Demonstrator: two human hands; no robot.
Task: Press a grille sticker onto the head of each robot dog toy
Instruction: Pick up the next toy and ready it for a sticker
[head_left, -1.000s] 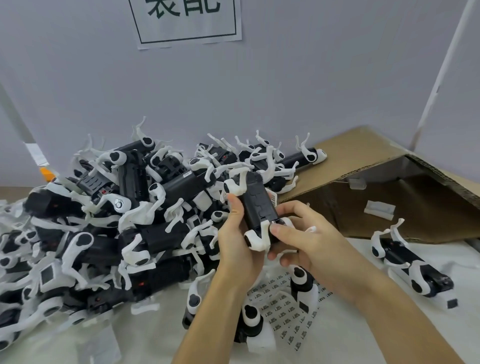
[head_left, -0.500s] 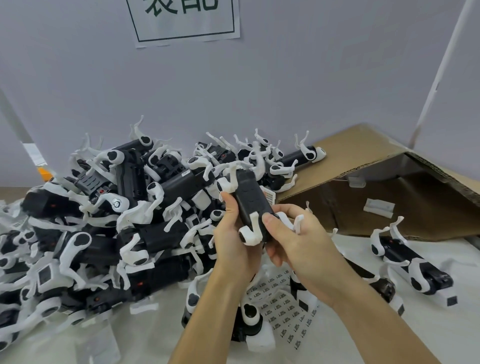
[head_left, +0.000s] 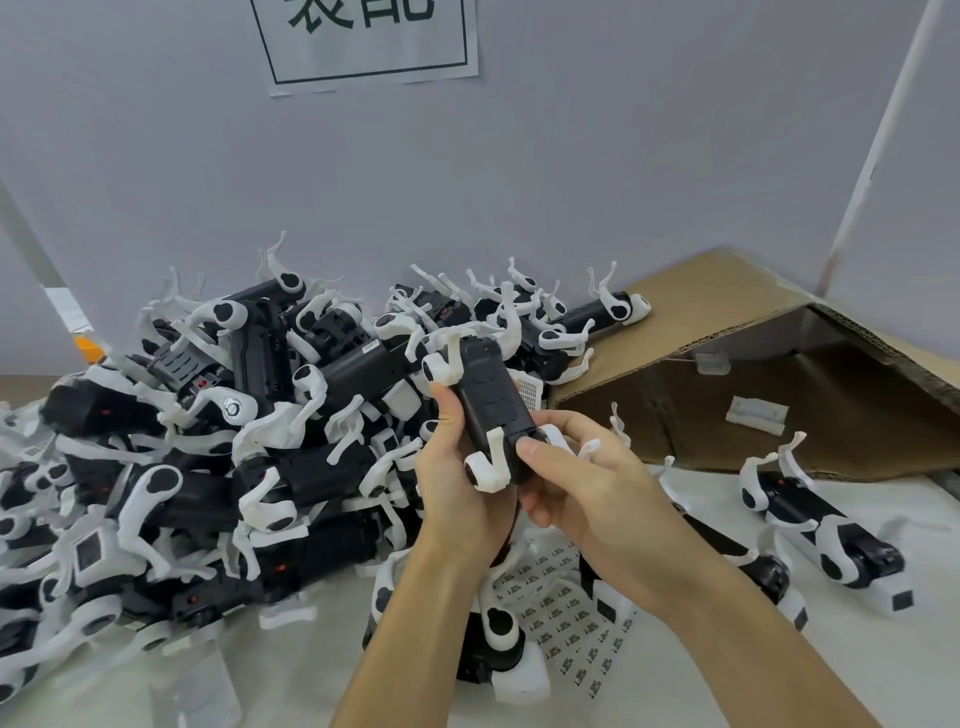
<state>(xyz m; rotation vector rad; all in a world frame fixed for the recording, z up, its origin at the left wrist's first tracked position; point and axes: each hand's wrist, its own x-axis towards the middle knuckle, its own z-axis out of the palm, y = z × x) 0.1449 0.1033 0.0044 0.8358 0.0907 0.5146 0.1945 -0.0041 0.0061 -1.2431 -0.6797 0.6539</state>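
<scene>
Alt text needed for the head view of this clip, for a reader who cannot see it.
Both hands hold one black-and-white robot dog toy above a sticker sheet: the left hand grips its body, the right hand presses a thumb on its near end. A heap of toys lies left, a cardboard box right.

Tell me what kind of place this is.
Probably a toy assembly workstation in a factory. A big pile of identical robot dog toys lies on the table, a sticker sheet sits under the hands, a printed sign hangs on the wall, and an open cardboard box lies alongside.
</scene>
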